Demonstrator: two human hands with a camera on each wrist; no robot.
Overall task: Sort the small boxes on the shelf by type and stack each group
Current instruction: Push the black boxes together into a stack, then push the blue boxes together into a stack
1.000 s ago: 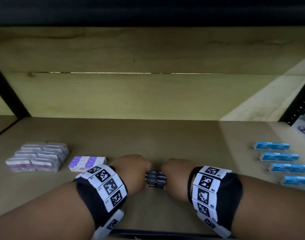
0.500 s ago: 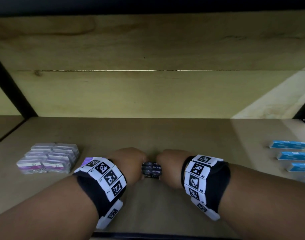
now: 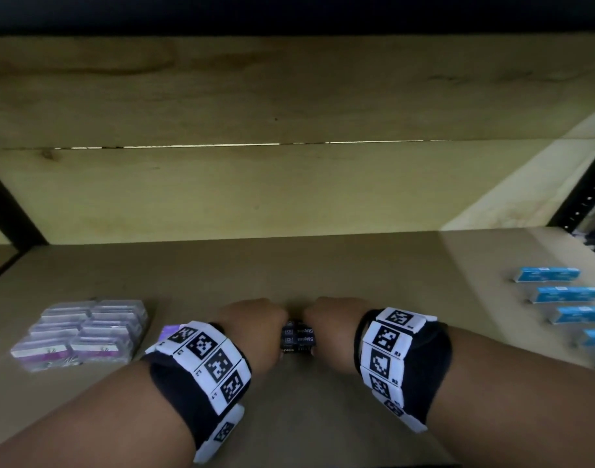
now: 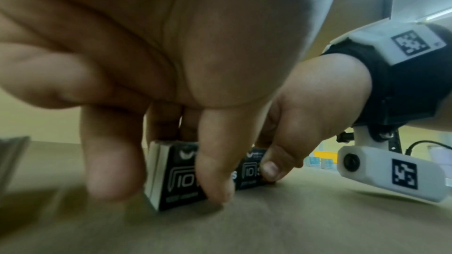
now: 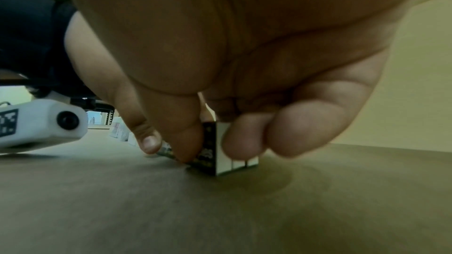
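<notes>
A tight group of black staple boxes (image 3: pixel 297 337) stands on edge on the shelf board (image 3: pixel 289 271) at the front middle. My left hand (image 3: pixel 259 327) grips its left end and my right hand (image 3: pixel 329 327) grips its right end. In the left wrist view my thumb presses the printed front of the black boxes (image 4: pixel 176 177) and my fingers curl behind them. The right wrist view shows the white ends of the black boxes (image 5: pixel 240 163) pinched between my thumb and curled fingers. The far side of the group is hidden.
A block of clear boxes with purple labels (image 3: pixel 83 332) sits at the left. A purple and white box (image 3: pixel 169 330) peeks out behind my left wristband. Several blue boxes (image 3: pixel 566 295) lie in a row at the right. Black shelf posts (image 3: pixel 9 211) flank the wooden back wall.
Both hands keep their grip on the black boxes, which have slid slightly to the left. The purple and white box is now mostly hidden behind my left wristband.
</notes>
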